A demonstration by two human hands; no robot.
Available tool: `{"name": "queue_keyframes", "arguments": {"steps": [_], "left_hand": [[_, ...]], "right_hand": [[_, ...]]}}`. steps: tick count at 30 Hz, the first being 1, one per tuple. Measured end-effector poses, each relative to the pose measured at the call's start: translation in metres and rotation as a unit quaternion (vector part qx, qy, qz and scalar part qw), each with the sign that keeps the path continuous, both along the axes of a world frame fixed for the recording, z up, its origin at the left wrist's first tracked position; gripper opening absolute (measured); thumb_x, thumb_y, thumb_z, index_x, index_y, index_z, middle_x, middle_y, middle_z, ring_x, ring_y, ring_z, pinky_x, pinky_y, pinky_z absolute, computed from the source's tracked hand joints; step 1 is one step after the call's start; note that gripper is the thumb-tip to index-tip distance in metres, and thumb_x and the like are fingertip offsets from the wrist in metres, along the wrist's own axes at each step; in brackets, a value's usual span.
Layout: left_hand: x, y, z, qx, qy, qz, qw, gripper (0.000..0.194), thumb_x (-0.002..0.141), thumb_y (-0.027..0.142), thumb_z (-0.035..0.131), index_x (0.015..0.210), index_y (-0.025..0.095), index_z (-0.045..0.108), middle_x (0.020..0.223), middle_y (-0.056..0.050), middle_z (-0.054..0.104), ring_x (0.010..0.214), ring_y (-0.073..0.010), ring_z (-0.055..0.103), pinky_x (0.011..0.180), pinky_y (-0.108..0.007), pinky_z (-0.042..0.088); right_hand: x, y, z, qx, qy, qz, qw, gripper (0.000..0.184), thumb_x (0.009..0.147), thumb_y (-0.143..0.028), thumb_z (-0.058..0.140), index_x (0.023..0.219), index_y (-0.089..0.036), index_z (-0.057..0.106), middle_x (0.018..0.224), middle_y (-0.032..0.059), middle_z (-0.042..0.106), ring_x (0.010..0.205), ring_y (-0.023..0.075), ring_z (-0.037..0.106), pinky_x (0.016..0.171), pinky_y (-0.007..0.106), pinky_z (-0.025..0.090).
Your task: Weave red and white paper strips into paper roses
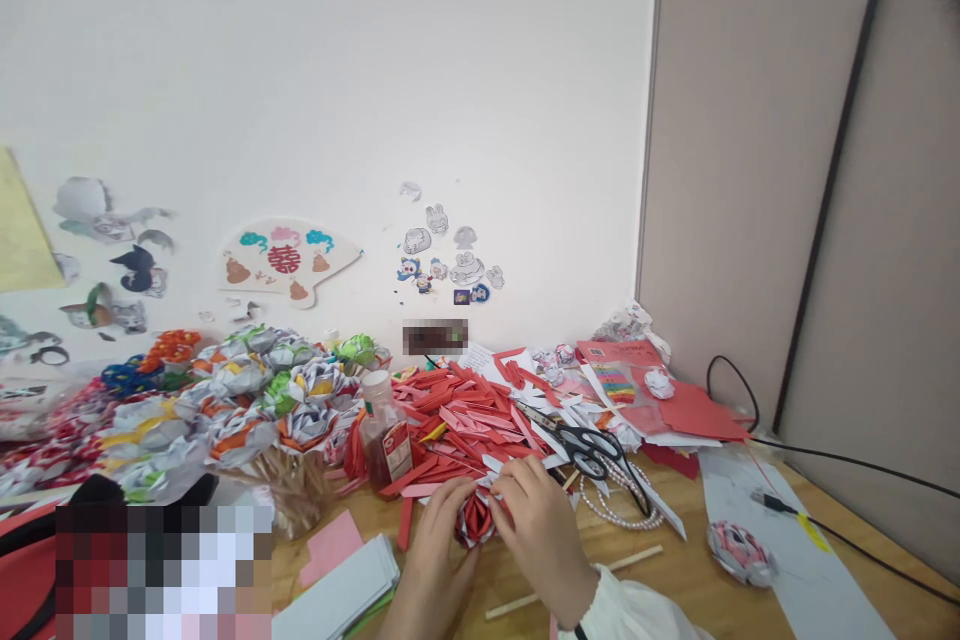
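I pinch the red paper flower [475,517] from 2 sides, left hand [441,545] and right hand [541,527] about equally near, so it sits between them, rounded with no clear long axis, just my side of the red paper strips [480,412]

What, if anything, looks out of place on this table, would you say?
The looped string of white, pearl-like beads stands out: it lies beside the black-handled scissors, and round beads seem odd near so many folded red paper strips.
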State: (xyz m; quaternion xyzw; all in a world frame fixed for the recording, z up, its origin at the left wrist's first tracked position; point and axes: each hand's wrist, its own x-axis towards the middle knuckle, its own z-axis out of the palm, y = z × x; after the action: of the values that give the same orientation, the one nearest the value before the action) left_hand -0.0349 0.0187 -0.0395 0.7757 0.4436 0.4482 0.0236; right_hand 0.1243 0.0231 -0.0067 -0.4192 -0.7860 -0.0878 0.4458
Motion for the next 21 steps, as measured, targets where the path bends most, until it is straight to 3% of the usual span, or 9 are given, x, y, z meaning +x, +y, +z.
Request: {"name": "queue_keyframes", "arguments": {"steps": [5,12,21], "left_hand": [[0.000,-0.001,0.002,0.016,0.007,-0.004,1.000,0.059,0.062,0.000,0.048,0.117,0.023,0.051,0.117,-0.010,0.060,0.112,-0.0245,0.056,0.093,-0.043,0.048],[-0.002,-0.001,-0.003,0.004,0.017,0.001,1.000,0.061,0.064,-0.001,0.046,0.120,0.025,0.048,0.121,-0.009,0.057,0.116,-0.0237,0.052,0.096,-0.044,0.045],[0.001,-0.003,0.002,-0.009,-0.036,0.008,0.999,0.052,0.067,0.005,0.051,0.116,0.021,0.050,0.118,-0.012,0.059,0.113,-0.0271,0.054,0.094,-0.047,0.046]], "right_hand": [[-0.001,0.002,-0.001,-0.013,-0.027,0.000,1.000,0.017,0.079,-0.005,0.058,0.072,-0.019,0.053,0.080,-0.0005,0.056,0.075,0.0176,0.050,0.063,0.031,0.041],[-0.005,0.007,-0.009,0.042,-0.078,-0.034,0.996,0.016,0.077,-0.004,0.061,0.072,-0.018,0.054,0.076,0.0001,0.056,0.069,0.0179,0.049,0.056,0.030,0.038],[0.002,-0.006,0.008,-0.019,0.026,0.024,0.999,0.019,0.081,-0.003,0.047,0.082,-0.019,0.057,0.084,0.0028,0.056,0.079,0.0187,0.050,0.069,0.031,0.041]]}}
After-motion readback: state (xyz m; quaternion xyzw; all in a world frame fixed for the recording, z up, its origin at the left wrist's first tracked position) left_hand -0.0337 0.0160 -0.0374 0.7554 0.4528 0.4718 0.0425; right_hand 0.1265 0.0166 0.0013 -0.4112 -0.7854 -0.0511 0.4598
